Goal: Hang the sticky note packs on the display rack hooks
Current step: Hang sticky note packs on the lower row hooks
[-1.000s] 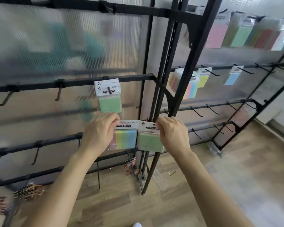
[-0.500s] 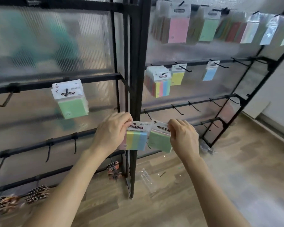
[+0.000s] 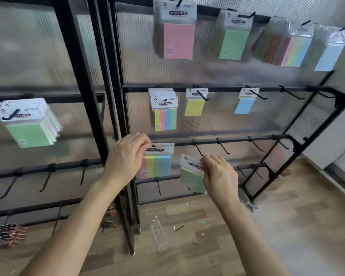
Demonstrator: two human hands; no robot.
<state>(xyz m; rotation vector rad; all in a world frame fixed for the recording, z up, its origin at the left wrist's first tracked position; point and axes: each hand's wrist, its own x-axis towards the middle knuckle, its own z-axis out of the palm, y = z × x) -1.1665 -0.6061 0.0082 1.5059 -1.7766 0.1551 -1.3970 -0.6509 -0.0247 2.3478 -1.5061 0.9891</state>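
Two hands, the left hand (image 3: 127, 156) and the right hand (image 3: 220, 176), held two packs, a striped pack (image 3: 158, 163) and a green pack (image 3: 190, 176), before two racks, the left rack (image 3: 68, 56) and the right rack (image 3: 223, 89), with four loaded mid-height hooks (image 3: 202, 95).

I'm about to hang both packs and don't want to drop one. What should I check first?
1. Grip of left hand on striped pack header: ok.
2. The striped pack hung and safe to release: cannot tell.
3. Grip of right hand on green pack: ok.
4. Nothing on the empty hook above the green pack: ok.
5. The green pack upright and threaded on it: not ok, tilted, below it.
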